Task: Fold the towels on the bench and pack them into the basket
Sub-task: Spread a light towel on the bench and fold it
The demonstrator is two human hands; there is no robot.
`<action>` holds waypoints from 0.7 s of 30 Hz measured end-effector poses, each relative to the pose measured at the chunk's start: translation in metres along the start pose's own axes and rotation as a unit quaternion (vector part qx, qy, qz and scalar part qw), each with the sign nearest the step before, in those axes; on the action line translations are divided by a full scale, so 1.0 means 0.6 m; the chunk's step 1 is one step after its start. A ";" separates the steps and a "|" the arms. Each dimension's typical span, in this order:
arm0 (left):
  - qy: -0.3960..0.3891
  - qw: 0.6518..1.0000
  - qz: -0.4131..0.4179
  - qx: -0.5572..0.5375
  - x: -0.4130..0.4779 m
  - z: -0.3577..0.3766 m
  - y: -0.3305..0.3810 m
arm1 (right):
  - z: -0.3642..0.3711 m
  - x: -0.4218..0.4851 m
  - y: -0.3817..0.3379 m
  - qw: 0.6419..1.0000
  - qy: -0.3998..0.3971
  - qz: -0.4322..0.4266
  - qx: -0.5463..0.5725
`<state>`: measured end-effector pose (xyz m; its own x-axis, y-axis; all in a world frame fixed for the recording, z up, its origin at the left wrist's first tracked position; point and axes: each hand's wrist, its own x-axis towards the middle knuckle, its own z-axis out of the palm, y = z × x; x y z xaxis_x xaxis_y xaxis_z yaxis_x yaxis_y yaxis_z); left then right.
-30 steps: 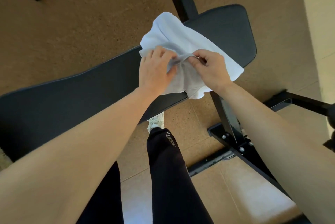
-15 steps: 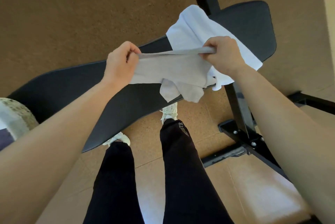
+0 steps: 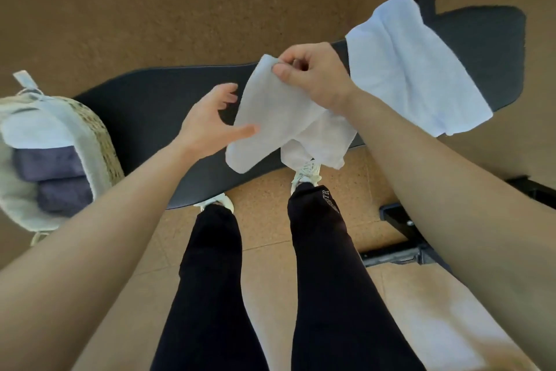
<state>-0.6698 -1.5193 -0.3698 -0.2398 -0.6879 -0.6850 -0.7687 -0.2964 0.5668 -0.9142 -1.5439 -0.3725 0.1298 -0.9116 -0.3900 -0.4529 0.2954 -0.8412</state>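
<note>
A: Whereabouts?
B: Mid-frame, above the bench [image 3: 150, 106]: small white towel [image 3: 270, 118], dangling limp from the right grip [image 3: 316, 76], pinched at the top corner.
A: And the left grip [image 3: 207, 121]?
B: Open, spread, holding nothing, thumb-side at the towel's left edge.
A: Handling?
B: Likely light, soft, floppy; best taken at a 2nd corner. 1 other towel [image 3: 415, 70] draped upper right; basket [image 3: 102, 136] far left.

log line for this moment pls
phase: folding | right hand: pinches towel corner above bench | left hand: open beside towel | second towel: loose on bench end | basket: holds folded towels
</note>
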 end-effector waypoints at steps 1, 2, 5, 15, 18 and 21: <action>0.011 0.999 0.030 -0.039 0.005 0.002 0.010 | 0.015 0.004 -0.008 0.999 -0.032 -0.011 -0.015; 0.014 0.996 0.058 -0.066 0.010 0.003 0.023 | 0.029 0.007 -0.015 0.998 -0.059 -0.019 -0.027; 0.025 0.993 0.092 -0.067 0.024 -0.005 0.052 | 0.055 0.012 -0.024 0.995 -0.084 -0.020 -0.040; 0.079 0.969 -0.010 -0.232 -0.015 -0.054 -0.035 | 0.069 -0.032 0.107 0.949 0.023 0.113 -0.292; 0.124 0.962 -0.041 -0.238 -0.024 -0.067 -0.081 | 0.069 -0.046 0.126 0.928 0.083 0.167 -0.323; 0.190 0.962 -0.097 -0.167 -0.025 -0.083 -0.136 | 0.067 -0.062 0.141 0.923 0.119 0.255 -0.263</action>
<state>-0.5738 -1.5175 -0.3830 0.1729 -0.7718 -0.6119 -0.5276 -0.5972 0.6042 -0.9220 -1.4735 -0.4445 -0.3877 -0.7471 -0.5399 -0.7750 0.5813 -0.2480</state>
